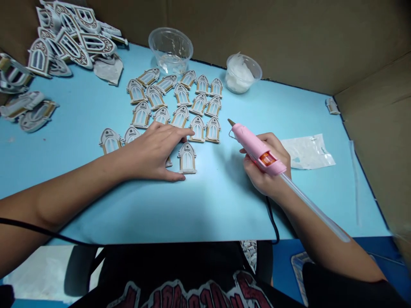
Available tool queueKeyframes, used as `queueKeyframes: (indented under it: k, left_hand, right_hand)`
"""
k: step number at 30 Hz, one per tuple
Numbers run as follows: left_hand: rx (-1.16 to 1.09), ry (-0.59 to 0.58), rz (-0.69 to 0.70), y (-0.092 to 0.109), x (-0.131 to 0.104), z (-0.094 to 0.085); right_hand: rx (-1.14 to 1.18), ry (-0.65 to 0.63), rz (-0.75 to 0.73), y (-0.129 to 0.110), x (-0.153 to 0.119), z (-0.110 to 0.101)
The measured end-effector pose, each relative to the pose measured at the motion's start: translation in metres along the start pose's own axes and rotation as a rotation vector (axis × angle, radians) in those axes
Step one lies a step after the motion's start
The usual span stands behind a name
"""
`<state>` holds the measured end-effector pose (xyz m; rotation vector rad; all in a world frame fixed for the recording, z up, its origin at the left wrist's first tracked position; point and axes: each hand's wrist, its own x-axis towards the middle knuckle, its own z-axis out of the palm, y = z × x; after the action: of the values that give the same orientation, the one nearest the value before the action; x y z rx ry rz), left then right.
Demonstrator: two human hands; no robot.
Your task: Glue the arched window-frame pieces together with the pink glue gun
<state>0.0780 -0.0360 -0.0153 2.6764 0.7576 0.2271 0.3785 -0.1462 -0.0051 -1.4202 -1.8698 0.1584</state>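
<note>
My right hand [269, 167] is wrapped round a pink hot glue gun [257, 147], its nozzle pointing up and left. A clear glue stick [316, 207] sticks out of the gun's back end along my forearm. My left hand [160, 149] reaches over the table, thumb and fingers apart. Right beside its thumb and fingertips lies a small arched window piece [187, 158], white with gold edges. Several more such window pieces [181, 95] lie in rough rows beyond the hand, which hides part of some of them.
Larger arched window pieces [73, 38] are heaped at the back left. Behind the rows stand a clear plastic bowl [171, 47] and a smaller tub [243, 72] with white material inside. A plastic bag [308, 152] lies on the right. Cardboard walls [289, 42] border the blue table [199, 214].
</note>
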Motion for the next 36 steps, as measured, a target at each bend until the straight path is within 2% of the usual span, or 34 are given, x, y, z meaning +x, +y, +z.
queueKeyframes:
  k: [2, 7, 12, 16, 19, 23, 28, 33, 36]
  left_hand:
    - [-0.005, -0.019, 0.015, 0.001, 0.000, 0.000]
    - [-0.076, -0.094, 0.028, 0.003, -0.001, -0.004]
    - [-0.152, -0.126, -0.011, 0.008, -0.001, -0.005]
    - [-0.138, -0.086, -0.021, 0.011, -0.004, -0.002]
    - [-0.119, -0.038, 0.005, 0.010, -0.009, 0.001]
    - [-0.125, -0.032, 0.022, 0.008, -0.012, 0.004]
    - [-0.151, 0.128, 0.059, 0.004, -0.014, 0.011]
    - [-0.212, 0.262, 0.107, 0.006, -0.021, 0.010]
    - [-0.263, 0.329, 0.118, 0.008, -0.023, 0.010]
  right_hand:
    - [0.069, -0.006, 0.088, 0.000, -0.002, 0.000]
    - [0.372, -0.135, 0.480, 0.000, -0.006, 0.001]
    - [0.461, -0.155, 0.582, -0.003, -0.004, 0.002]
    - [0.534, -0.182, 0.642, -0.005, -0.002, 0.008]
    - [0.546, -0.203, 0.584, -0.006, -0.002, 0.012]
    - [0.488, -0.188, 0.431, -0.007, -0.003, 0.016]
    - [0.436, -0.235, 0.221, -0.010, -0.003, 0.018]
    - [0.387, -0.302, -0.082, -0.012, -0.005, 0.021]
    - [0.352, -0.306, -0.167, -0.017, -0.005, 0.023]
